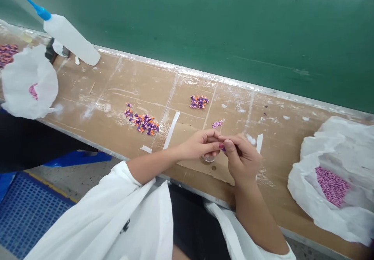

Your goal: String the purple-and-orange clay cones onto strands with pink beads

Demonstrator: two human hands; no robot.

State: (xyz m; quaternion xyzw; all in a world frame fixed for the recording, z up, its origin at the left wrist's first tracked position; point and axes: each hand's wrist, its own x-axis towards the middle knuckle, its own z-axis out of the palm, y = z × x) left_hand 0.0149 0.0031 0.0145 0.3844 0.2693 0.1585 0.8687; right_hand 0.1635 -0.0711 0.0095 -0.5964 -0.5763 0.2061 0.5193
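My left hand (207,143) and my right hand (244,157) meet over a cardboard sheet (201,168), fingertips pinched together. A small purple piece (224,149) shows between them; the fingers cover most of it. Below my left fingers sits a small clear round container (209,159), partly hidden. Just beyond the hands lies a little heap of tiny pink-purple bits (217,124). Farther back is a cluster of purple and orange pieces (199,102). To the left, a looser pile of similar purple and orange pieces (146,123) is spread on the brown table covering.
A white bottle with a blue nozzle (71,38) leans at the back left. White cloth-like wrapping (309,151) at the right holds many pink bits (333,186). Another white wrapping (17,73) lies at the far left. A green wall (204,26) borders the table.
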